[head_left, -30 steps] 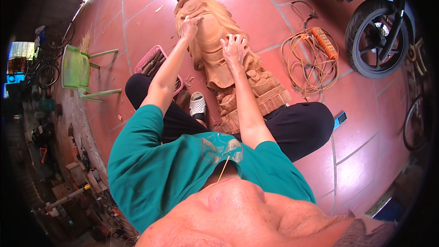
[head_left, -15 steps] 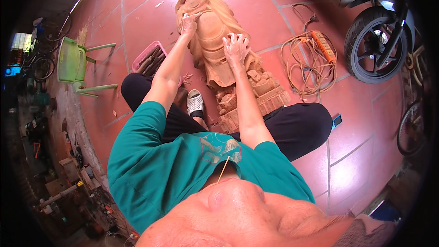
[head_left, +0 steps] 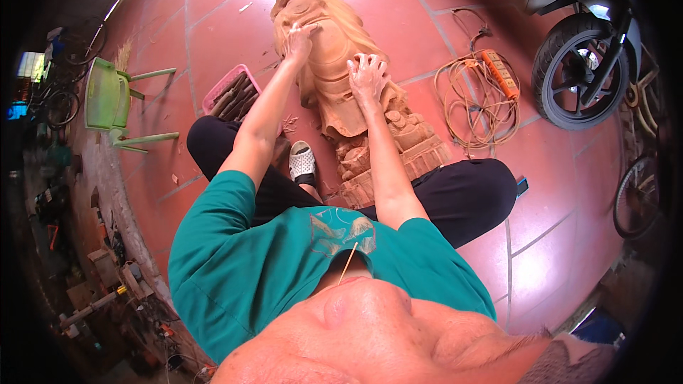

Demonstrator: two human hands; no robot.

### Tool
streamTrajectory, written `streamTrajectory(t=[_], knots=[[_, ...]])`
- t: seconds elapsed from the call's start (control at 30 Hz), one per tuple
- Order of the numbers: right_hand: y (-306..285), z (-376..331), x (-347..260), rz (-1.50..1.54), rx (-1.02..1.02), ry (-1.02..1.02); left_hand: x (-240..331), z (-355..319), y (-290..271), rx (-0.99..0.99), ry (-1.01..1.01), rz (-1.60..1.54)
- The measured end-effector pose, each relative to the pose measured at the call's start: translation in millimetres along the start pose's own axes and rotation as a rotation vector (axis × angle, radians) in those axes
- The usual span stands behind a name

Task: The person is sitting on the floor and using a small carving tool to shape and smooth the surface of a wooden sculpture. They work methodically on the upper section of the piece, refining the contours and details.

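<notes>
A carved wooden statue (head_left: 334, 57) lies on the floor in front of me, its narrow top pointing away and its tiered base close to my legs. My left hand (head_left: 299, 41) rests on the statue's upper left part, fingers stretched across the carved surface. Lower down, on its right side, my right hand (head_left: 368, 77) is laid with fingers spread and slightly bent. No tool shows in either hand, though the undersides of both are hidden.
Left of the statue, a pink basket (head_left: 250, 71) holds several wooden-handled tools, near a green plastic chair (head_left: 107, 96). To the right lie a coiled cable (head_left: 455, 124) and an orange power strip (head_left: 501, 75), with a motorbike wheel (head_left: 580, 71) beyond. Wood shavings lie near my foot.
My left hand has shifted slightly right and nearer on the statue. My right hand stays in almost the same place. The whole view has moved a little.
</notes>
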State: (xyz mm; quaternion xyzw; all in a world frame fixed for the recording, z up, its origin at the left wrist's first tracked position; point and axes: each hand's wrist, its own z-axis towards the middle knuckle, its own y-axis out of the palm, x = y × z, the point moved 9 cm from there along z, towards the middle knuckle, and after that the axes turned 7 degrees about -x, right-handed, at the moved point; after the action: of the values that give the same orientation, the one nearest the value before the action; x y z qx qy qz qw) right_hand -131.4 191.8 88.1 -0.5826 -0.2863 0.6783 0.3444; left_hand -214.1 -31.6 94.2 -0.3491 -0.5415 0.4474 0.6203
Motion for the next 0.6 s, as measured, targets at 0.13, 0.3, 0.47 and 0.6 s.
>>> streamTrajectory(t=[0.13,0.3,0.47,0.6], knots=[[-1.7,-1.7,-7.7,0.003,0.010,-0.021,-10.2,48.2,7.5,-0.158,0.090,0.096],[1.1,0.9,-6.3,0.012,-0.021,-0.006,4.8,86.3,28.9,-0.495,0.152,0.327],[0.5,1.2,-2.9,0.025,-0.048,0.012,33.8,82.3,25.9,-0.449,0.130,0.149],[-0.8,1.4,-0.9,0.023,-0.042,0.012,51.5,76.0,12.2,-0.289,0.211,0.224]])
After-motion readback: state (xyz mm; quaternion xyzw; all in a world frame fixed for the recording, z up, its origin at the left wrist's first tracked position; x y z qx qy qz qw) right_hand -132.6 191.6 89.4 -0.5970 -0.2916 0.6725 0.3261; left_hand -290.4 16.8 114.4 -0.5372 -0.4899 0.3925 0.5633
